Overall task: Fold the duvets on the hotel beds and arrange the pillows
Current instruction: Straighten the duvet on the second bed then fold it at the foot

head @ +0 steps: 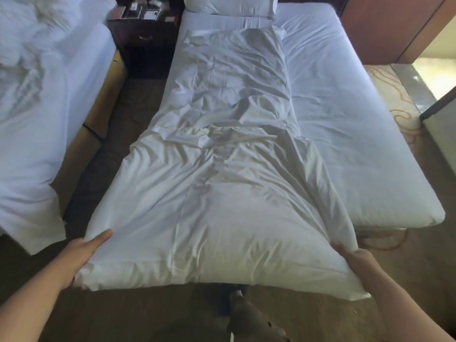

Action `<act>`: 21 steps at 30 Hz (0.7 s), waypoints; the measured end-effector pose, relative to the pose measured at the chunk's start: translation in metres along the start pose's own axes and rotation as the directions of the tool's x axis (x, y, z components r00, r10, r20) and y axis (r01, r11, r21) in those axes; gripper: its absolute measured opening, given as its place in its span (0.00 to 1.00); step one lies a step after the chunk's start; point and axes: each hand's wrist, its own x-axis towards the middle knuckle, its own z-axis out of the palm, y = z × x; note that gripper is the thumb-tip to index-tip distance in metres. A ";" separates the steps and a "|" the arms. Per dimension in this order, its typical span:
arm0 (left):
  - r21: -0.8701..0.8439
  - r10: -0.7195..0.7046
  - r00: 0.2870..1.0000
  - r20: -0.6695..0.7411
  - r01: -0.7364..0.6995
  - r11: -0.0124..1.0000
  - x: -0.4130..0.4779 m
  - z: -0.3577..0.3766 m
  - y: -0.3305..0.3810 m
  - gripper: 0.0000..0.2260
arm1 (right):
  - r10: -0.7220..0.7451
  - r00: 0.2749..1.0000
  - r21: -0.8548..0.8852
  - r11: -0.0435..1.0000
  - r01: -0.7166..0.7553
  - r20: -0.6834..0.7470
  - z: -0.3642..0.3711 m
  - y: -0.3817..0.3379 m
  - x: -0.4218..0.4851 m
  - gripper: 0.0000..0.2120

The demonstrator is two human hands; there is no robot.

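The white duvet (222,193) lies in a long folded strip on the left half of the bed (357,119), its near end hanging over the foot. The left hand (81,255) and right hand (355,260) each grip a near corner. A pillow (229,4) lies at the head. A dark nightstand (145,38) and a second bed (32,119) stand to the left on brown carpet (103,156).

Bare mattress (345,119) on right — nightstand (145,38) far-left.

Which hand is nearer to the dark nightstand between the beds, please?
Left. The left hand grips the duvet corner nearer the nightstand; the right hand grips the opposite corner, farther right.
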 end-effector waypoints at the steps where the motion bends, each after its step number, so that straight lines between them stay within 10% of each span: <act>1: -0.010 0.002 1.000 0.010 -0.002 1.000 -0.011 -0.004 -0.013 0.24 | 0.014 1.000 -0.007 1.000 -0.014 0.001 0.002 0.009 -0.018 0.45; 8: -0.003 -0.008 0.999 0.047 0.008 1.000 -0.084 -0.043 -0.113 0.24 | 0.031 0.999 0.004 1.000 -0.031 -0.027 0.011 0.099 -0.112 0.41; 13: 0.000 -0.076 0.994 0.084 0.076 0.997 -0.128 -0.060 -0.175 0.31 | 0.020 0.997 -0.046 0.999 -0.024 -0.072 0.019 0.162 -0.155 0.58; 21: -0.080 -0.069 0.991 0.111 0.078 0.994 -0.171 -0.076 -0.185 0.32 | 0.028 0.997 0.003 1.000 -0.027 -0.065 0.005 0.164 -0.194 0.29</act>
